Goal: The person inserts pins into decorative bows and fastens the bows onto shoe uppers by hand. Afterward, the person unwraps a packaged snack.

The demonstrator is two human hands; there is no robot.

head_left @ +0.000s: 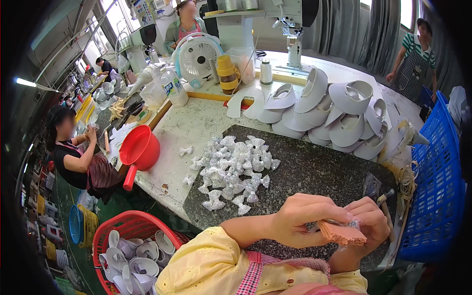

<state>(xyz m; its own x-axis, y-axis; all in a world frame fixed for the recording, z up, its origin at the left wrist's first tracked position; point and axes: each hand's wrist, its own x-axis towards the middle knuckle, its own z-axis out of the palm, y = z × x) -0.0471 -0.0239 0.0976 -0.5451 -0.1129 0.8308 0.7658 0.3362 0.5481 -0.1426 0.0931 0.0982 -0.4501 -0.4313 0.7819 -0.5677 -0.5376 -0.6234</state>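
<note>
Close in front of me, at the lower right, my left hand (305,221) and my right hand (368,226) are both closed around a crumbly orange-brown snack bar (341,234). Its near end is rough, like a broken or bitten wafer. A bit of clear, shiny wrapper shows between the fingers on its far side. Beyond my hands, to the left, a pile of silvery-white glittery bows (231,169) lies on a dark speckled slab (305,167). A few loose bows sit on the pale tabletop beside it.
White shoe uppers (344,113) are heaped at the back right, near a blue crate (435,187). A red dipper (140,150) rests at the table's left edge. Below is a red basket (115,219) of white pieces. A fan (199,56) stands behind; several people are around.
</note>
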